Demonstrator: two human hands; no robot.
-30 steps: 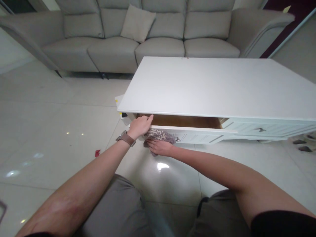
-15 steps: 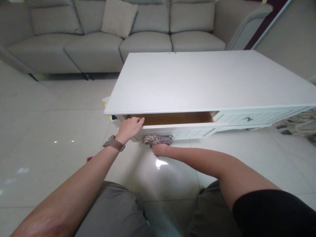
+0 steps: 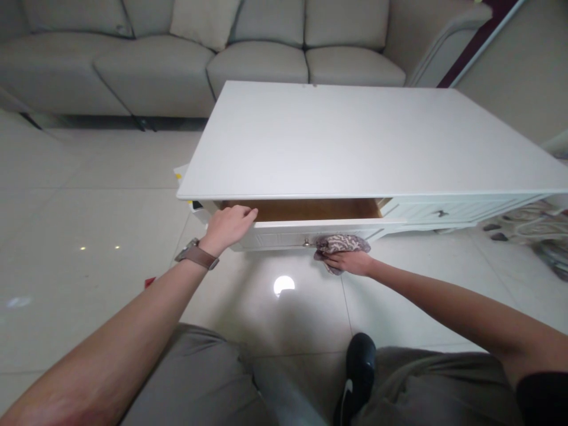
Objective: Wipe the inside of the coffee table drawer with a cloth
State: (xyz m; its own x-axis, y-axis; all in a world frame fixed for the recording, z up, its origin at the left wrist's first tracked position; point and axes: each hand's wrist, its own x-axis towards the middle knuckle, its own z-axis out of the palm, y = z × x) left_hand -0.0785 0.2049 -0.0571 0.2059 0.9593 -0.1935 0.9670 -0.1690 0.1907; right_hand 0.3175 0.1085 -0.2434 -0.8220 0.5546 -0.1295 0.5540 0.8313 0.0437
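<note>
A white coffee table (image 3: 346, 142) stands before me with its left drawer (image 3: 275, 238) pulled partway out; bare brown wood shows inside. My left hand (image 3: 231, 226), with a brown-strapped watch at the wrist, is closed over the top edge of the drawer front near its left end. Against the right part of the drawer front, past the small metal knob (image 3: 306, 242), my right hand (image 3: 350, 261) presses a patterned purple-brown cloth (image 3: 342, 244). Some of the cloth hangs below the fingers, and its underside is hidden.
A long beige sofa (image 3: 261, 71) runs behind the table. Another drawer with a dark knob (image 3: 439, 213) is at the right, shut. Coiled pale material (image 3: 528, 225) lies on the floor at far right. My black shoe (image 3: 360, 361) rests below, and a small red object (image 3: 149, 283) lies left.
My right hand has slid the cloth rightward along the drawer front, from left of the knob to right of it. The left hand keeps its hold. The view has shifted slightly.
</note>
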